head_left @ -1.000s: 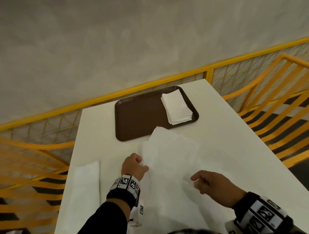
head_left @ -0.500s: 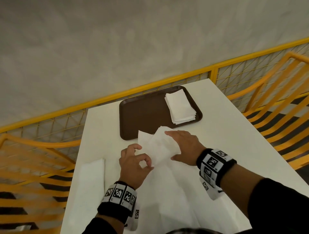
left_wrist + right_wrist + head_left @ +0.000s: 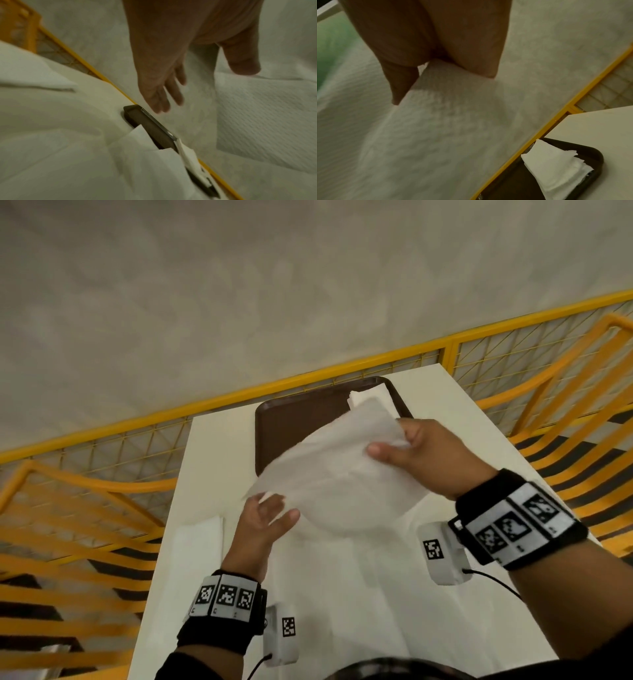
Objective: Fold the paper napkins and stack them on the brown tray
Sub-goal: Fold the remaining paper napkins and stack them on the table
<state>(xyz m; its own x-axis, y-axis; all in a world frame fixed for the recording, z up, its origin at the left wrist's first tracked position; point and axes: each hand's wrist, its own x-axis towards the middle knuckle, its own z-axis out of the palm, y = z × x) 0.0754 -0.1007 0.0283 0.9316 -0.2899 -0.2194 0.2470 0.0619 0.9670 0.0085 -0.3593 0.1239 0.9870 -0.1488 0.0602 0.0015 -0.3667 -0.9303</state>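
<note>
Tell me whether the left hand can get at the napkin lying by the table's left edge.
Probably yes: that flat napkin lies just left of the left hand, nothing between them; the right hand grips the lifted napkin.

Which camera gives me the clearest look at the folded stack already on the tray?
The right wrist view: the napkin stack sits unobstructed on the brown tray, layered edges visible. The head view shows only its far corner behind the lifted napkin. The left wrist view catches it edge-on and blurred.
</note>
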